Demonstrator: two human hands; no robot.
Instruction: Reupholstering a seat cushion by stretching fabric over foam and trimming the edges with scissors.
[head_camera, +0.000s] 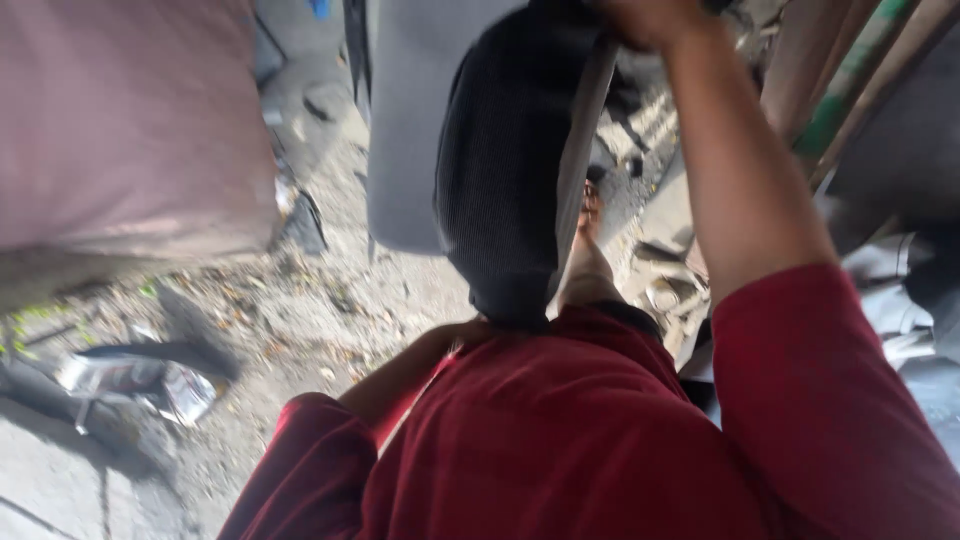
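A black ribbed fabric cover (500, 170) hangs from the right hand (650, 20), which is closed on its upper edge at the very top of the view, arm raised and sleeved in red from above the elbow. The cover drapes down over a grey panel (410, 120), apparently a seat part, and so far wraps only the side nearest the hand; the panel's far side, away from the hand, is bare, so the covering looks partly done at best. The left hand is hidden: only the left forearm (400, 375) shows, bent across the body below the cloth's lower end, and whether that hand grips anything cannot be told. Below the hanging cloth a bare foot (590, 235) rests on dusty ground (320, 300) strewn with scraps. Well off to the far side from the raised hand stands a large pinkish cushion (130, 120), with crumpled shiny metal (140, 385) lying below it. Just beside the raised arm, rusty and green poles (840, 90) crowd in.
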